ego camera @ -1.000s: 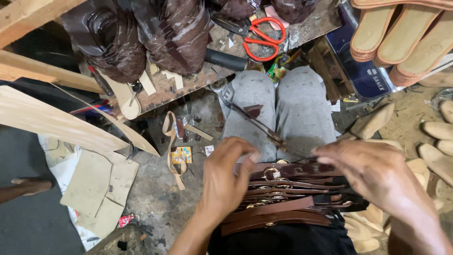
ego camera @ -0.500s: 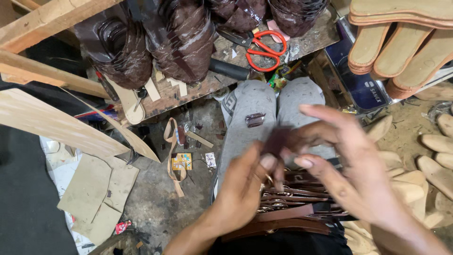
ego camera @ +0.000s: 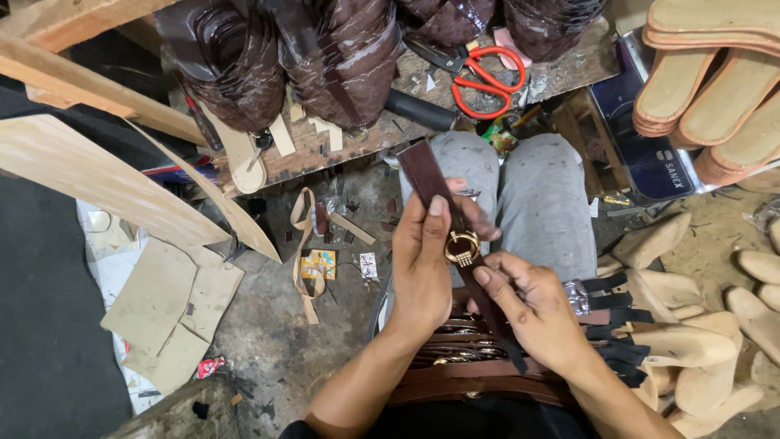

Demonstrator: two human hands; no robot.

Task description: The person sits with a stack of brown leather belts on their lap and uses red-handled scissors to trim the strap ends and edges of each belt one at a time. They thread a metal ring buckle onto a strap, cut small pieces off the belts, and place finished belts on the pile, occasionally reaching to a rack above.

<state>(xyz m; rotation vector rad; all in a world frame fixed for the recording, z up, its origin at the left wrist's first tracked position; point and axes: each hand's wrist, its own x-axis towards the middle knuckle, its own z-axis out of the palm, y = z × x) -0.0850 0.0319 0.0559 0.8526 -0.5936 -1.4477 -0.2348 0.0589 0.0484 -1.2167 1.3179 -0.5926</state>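
Two hands are on one brown strap (ego camera: 428, 180) in the head view, the only view you have. The strap is held up over your knees, in front of the desk (ego camera: 561, 77). Its long way runs from up and a bit left, near the desk edge, down and right into your lap. A gold ring buckle (ego camera: 461, 245) sits on the strap about the middle.

Your left hand (ego camera: 422, 260) is closed around the strap, thumb on top just above the buckle. Your right hand (ego camera: 532, 313) pinches the strap just below the buckle, with one fingertip touching it. So the buckle lies right between your two hands, and both are about as near.

The low end of the strap goes under your right hand, and you cannot see where it stops. A heap of more brown straps (ego camera: 455, 366) lies in your lap, partly hidden by your arms. Red scissors (ego camera: 486, 77) rest on the desk, well apart from your hands. Tan shoe soles (ego camera: 707, 89) are stacked at the top right and cut off at the edge.
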